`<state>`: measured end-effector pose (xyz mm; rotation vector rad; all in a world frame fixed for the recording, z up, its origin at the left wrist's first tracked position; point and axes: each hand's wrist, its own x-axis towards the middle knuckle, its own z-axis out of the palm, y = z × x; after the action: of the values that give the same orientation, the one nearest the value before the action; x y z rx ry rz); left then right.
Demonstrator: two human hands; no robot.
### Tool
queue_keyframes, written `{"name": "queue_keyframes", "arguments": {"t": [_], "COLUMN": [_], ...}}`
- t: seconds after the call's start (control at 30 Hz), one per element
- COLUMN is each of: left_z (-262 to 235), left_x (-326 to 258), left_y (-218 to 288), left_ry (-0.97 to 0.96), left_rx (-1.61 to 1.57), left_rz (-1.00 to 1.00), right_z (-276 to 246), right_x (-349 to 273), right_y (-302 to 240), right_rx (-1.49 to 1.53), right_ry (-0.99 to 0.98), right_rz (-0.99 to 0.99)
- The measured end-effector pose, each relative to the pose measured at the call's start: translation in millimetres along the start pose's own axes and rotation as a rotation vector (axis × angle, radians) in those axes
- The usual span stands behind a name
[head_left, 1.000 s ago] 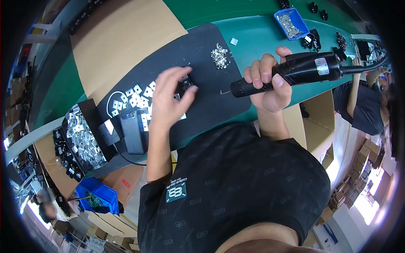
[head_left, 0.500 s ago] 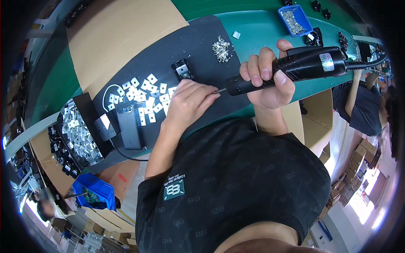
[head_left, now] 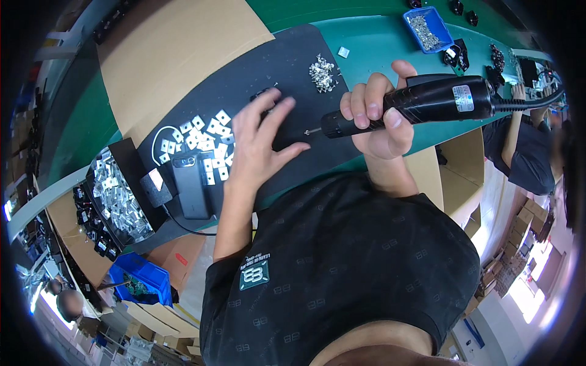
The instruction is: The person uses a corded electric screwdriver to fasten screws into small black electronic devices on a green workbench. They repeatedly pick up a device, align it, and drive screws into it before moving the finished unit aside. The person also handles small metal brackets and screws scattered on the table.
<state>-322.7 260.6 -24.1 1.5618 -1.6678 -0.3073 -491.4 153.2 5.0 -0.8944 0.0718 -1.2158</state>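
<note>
My right hand (head_left: 381,122) is wrapped round a black electric screwdriver (head_left: 427,102), held level with its bit (head_left: 314,130) pointing left. A small shiny piece, apparently a screw, sits at the bit's tip. My left hand (head_left: 259,137) is open, fingers spread, over the dark mat (head_left: 293,52). Its fingertips are close to a small black housing, mostly hidden behind them; whether they touch cannot be told. Beyond the bit lies a pile of screws (head_left: 322,73). Small square metal plates (head_left: 196,133) with holes are scattered left of my left hand.
A black phone-like device (head_left: 191,189) lies beside a black bin of metal plates (head_left: 122,195). Cardboard (head_left: 177,49) covers the far left. A blue tray of small metal parts (head_left: 429,33) stands far right. Another person (head_left: 522,152) works at the right.
My left hand has let go near the bit, opened, and moved left and away toward the black housing. The screwdriver has shifted slightly left.
</note>
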Motion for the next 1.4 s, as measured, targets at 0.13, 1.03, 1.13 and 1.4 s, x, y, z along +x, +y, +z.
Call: {"name": "queue_keyframes", "arguments": {"t": [0.13, 1.03, 1.13, 1.4], "left_z": [-3.5, 21.9, 21.2, 20.7], "left_x": [-3.8, 4.7, 6.4, 10.1], "left_y": [-17.8, -31.5, -30.9, -32.9], "left_ry": [-0.063, -0.21, -0.212, -0.208], "left_rx": [0.231, 0.174, 0.174, 0.2], "left_rz": [-0.237, -0.165, -0.164, -0.136], "right_z": [4.9, -16.1, -13.1, -23.1], "right_x": [1.1, 0.9, 1.6, 5.7], "right_y": [4.7, 68.9, 71.1, 72.0], "right_rx": [-0.158, -0.251, -0.14, -0.24], "right_ry": [0.051, 0.14, 0.2, -0.058], "right_rz": [-0.033, -0.072, -0.092, -0.063]}}
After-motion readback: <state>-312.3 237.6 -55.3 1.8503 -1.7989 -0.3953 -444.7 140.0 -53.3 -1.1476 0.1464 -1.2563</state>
